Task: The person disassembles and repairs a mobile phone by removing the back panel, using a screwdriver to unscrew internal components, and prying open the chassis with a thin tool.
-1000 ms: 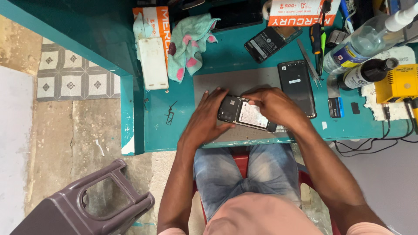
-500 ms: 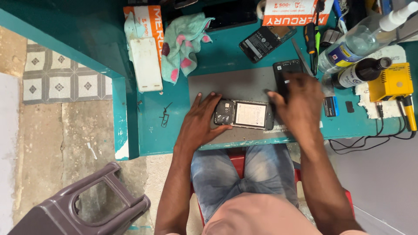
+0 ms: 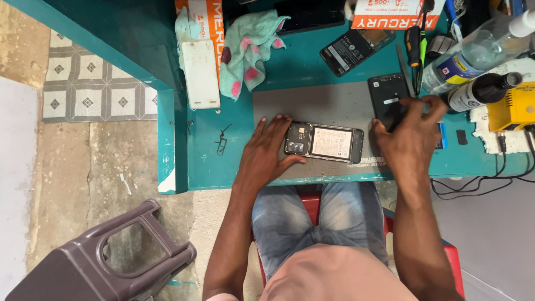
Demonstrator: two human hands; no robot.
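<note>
An opened phone (image 3: 324,142) with its back off lies on the grey mat (image 3: 317,106), battery and camera module showing. My left hand (image 3: 268,149) rests flat on the mat with fingers against the phone's left end. My right hand (image 3: 409,134) is to the phone's right, its fingers pinching the lower edge of a black back cover (image 3: 386,95) that lies on the mat.
A teal bench (image 3: 206,150) carries a pink-spotted cloth (image 3: 248,47), a white block (image 3: 200,72), another dark phone part (image 3: 354,47), bottles (image 3: 473,53), a yellow device (image 3: 515,108), screwdrivers (image 3: 415,44) and cables. A grey plastic stool (image 3: 106,256) stands on the floor at lower left.
Both hands held the phone a second ago. It now lies on the mat; my right hand has moved right to the black cover, and my left hand stays at the phone's left end.
</note>
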